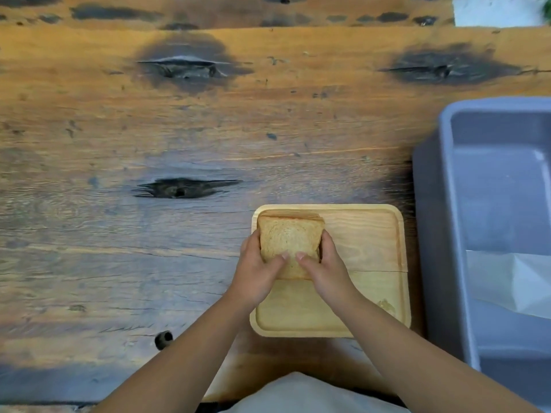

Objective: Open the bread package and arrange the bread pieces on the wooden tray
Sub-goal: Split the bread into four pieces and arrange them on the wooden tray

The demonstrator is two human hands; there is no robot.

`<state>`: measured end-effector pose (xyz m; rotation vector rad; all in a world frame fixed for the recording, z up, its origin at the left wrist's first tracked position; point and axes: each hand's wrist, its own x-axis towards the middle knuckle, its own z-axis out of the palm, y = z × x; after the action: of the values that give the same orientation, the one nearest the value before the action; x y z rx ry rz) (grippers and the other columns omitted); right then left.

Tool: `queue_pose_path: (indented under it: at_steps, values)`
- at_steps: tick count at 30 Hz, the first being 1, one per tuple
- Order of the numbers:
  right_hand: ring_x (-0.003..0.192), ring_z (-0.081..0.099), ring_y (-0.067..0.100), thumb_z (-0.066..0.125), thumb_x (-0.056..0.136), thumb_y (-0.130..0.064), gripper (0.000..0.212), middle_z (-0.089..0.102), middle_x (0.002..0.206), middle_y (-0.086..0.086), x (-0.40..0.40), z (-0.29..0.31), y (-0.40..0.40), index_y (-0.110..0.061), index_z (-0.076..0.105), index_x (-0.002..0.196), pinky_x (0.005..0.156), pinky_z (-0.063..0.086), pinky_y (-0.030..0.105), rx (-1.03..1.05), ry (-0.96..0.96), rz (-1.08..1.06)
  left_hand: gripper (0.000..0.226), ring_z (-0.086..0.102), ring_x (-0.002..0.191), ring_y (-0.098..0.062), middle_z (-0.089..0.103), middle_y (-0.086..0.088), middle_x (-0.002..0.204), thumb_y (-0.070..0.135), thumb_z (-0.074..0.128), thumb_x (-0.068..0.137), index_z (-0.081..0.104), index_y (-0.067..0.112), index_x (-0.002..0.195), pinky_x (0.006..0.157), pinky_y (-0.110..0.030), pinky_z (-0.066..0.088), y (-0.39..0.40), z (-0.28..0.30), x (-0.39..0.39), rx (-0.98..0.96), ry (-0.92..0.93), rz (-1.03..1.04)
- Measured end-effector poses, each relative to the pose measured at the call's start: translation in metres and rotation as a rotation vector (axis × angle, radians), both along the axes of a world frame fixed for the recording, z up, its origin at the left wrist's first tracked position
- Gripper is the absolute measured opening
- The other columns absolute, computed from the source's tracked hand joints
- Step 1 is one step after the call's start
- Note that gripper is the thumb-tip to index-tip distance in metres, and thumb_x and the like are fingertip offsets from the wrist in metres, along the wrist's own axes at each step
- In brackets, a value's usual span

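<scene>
A stack of square bread slices (287, 238) sits in the far left corner of the light wooden tray (369, 234). My left hand (256, 269) clasps the stack's left side, thumb on the top slice. My right hand (326, 265) clasps its right side, thumb also on top. A clear plastic wrapper (512, 278), which looks like the bread package, lies inside the grey bin.
A grey plastic bin (447, 234) stands right beside the tray on the right. The wooden table (149, 144) has dark knots and cracks. A white object (495, 10) is at the far right corner. A few crumbs (387, 305) lie on the tray's near right part.
</scene>
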<state>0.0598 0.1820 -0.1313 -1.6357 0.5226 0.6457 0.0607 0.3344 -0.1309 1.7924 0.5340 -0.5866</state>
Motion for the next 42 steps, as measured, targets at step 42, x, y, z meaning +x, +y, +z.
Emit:
queue_pose_path:
  at_steps: [42]
  values:
    - [0.115,0.056,0.016,0.066,0.067,-0.036,0.063,0.057,0.123,0.0,-0.014,0.023,-0.029,-0.031,0.049,0.127,0.099,0.047,0.047,-0.111,-0.018,-0.128,0.058,0.054,0.11,0.014,0.056,0.024,0.125,0.019,0.065,0.088,0.038,0.035,0.137,0.085,-0.01,0.046,-0.041,0.018,-0.022,-0.2,-0.032,0.033]
